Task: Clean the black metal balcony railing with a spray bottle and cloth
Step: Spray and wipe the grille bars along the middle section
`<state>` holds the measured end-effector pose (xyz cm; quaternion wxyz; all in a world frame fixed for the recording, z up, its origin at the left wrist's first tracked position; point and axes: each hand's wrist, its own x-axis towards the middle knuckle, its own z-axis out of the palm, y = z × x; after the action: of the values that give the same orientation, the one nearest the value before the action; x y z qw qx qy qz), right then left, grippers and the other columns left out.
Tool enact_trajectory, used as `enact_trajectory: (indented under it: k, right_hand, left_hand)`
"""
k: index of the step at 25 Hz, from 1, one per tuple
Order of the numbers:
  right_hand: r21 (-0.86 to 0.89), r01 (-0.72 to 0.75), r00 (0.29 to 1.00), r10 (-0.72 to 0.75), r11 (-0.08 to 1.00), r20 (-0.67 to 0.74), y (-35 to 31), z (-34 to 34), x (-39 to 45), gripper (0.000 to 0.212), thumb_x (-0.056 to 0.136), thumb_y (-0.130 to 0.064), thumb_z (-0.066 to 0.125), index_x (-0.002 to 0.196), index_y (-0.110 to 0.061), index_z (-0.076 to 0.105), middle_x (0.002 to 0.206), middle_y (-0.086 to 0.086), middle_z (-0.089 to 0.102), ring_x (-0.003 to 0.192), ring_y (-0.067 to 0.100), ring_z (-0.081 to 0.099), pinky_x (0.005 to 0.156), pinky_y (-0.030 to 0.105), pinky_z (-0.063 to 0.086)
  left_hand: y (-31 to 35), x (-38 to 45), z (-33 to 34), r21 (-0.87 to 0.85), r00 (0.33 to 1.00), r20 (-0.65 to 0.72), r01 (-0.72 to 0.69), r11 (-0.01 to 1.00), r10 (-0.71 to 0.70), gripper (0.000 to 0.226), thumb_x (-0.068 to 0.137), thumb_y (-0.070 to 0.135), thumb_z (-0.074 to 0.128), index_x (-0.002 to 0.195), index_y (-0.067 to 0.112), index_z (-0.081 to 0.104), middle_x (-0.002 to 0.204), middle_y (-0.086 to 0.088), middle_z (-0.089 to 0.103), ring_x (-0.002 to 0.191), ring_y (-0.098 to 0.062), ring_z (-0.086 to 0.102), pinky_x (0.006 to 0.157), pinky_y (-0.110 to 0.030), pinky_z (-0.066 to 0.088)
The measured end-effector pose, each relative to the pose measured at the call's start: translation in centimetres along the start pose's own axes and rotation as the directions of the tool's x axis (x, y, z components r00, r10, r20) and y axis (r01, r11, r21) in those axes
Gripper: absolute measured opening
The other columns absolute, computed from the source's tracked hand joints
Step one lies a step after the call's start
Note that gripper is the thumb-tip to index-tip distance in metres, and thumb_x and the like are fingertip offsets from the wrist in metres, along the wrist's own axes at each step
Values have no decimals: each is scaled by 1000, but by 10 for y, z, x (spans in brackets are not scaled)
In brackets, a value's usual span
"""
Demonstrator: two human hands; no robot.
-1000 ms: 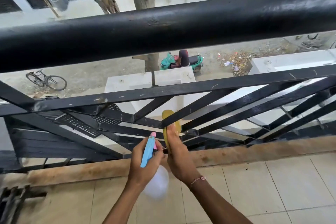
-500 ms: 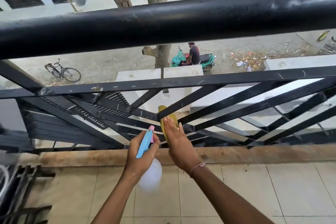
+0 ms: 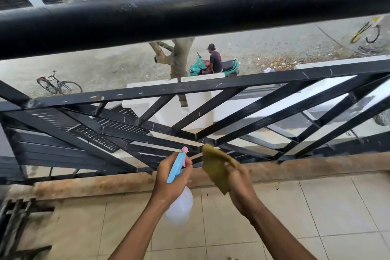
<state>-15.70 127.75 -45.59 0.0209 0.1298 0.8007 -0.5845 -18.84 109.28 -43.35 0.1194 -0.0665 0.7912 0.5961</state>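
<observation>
- Floor (image 3: 316,217): pale square tiles fill the near area. A rusty brown curb (image 3: 316,164) borders their far edge.
- Left hand (image 3: 172,177): the fingers are curled around the neck of the bottle (image 3: 179,207), with one finger over the front of the trigger. The bottle has a translucent white body hanging below the hand, a blue sprayer head and a pink nozzle tip. The nozzle points away from the person toward the lower bars.
- Right hand (image 3: 239,183): the fingers and thumb pinch the cloth (image 3: 215,164). The cloth is olive-yellow and hangs loosely. Its upper corner lies just beside a lower diagonal bar; contact cannot be confirmed.
- The two hands are near each other, just in front of the curb, at centre.
- Railing (image 3: 190,12): black metal. A thick round top rail crosses the whole view. Below it a flat horizontal bar runs left to right, and diagonal bars fan down toward the centre. Pale scuffs mark the bars.
- Far below, on the street: a person (image 3: 215,60) beside a green scooter (image 3: 231,66), a tree trunk (image 3: 179,59) to their left, and a bicycle (image 3: 59,84) at far left.
</observation>
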Motion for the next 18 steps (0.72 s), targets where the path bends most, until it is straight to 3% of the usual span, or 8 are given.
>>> enact_trajectory:
  k: [2,4,7,11,12,14,16,18]
  right_hand:
    - [-4,-63,992,63,998,-107,13,-2,10,25,109,-19,37,107,-30,59,116,1,64,100,17,62,83,35,57]
    - [-97,19,981,-38,995,-189,11,2,25,24,109,-16,38,120,-24,57,111,3,60,95,13,59,80,32,55]
    - [-283,227,968,-248,932,-40,34,32,59,46,102,-18,35,141,5,43,134,21,54,121,30,55,105,48,46]
    - [-329,187,979,-147,925,144,41,73,81,38,94,-13,39,129,0,47,133,20,46,118,37,44,99,67,43]
    - [-303,198,976,-160,932,145,42,75,77,46,95,-8,40,141,-3,42,146,18,40,132,34,39,109,64,39]
    - [-319,242,967,-200,917,158,59,73,54,71,96,1,40,160,-13,13,168,8,8,155,23,8,122,49,23]
    - [-362,323,946,-286,874,155,69,69,34,84,90,4,40,161,-17,0,168,4,-9,154,15,-10,122,45,23]
    - [-337,306,952,-279,890,128,70,71,39,83,89,3,38,160,-13,-2,168,8,-8,154,17,-11,122,46,21]
  left_hand:
    - [-2,2,7,2,1000,17,17,1000,-17,12,95,7,69,91,18,70,86,-11,65,80,-24,69,66,-40,65]
    - [-5,5,12,-3,1000,18,18,1000,-18,12,95,9,70,89,19,70,88,-16,63,83,-32,67,67,-47,65]
    - [-10,10,19,9,999,40,11,1000,-11,5,95,13,70,91,15,68,92,-23,59,87,-39,65,69,-55,63]
    - [-13,16,17,9,999,22,34,999,-34,8,94,16,73,100,21,69,100,-14,63,90,-31,69,73,-51,65]
    - [-12,17,14,4,999,29,21,1000,-21,12,94,14,72,95,25,70,98,-12,64,90,-31,69,72,-51,65]
    - [-14,19,9,19,999,53,0,1000,-1,19,94,11,71,88,28,69,93,-11,64,87,-31,68,71,-52,64]
    - [-16,20,7,49,998,60,-6,999,3,13,94,11,71,91,23,69,90,-10,64,84,-31,68,71,-55,64]
    - [-17,19,6,62,999,45,-9,998,6,11,94,10,71,91,20,70,89,-6,65,83,-28,68,70,-53,64]
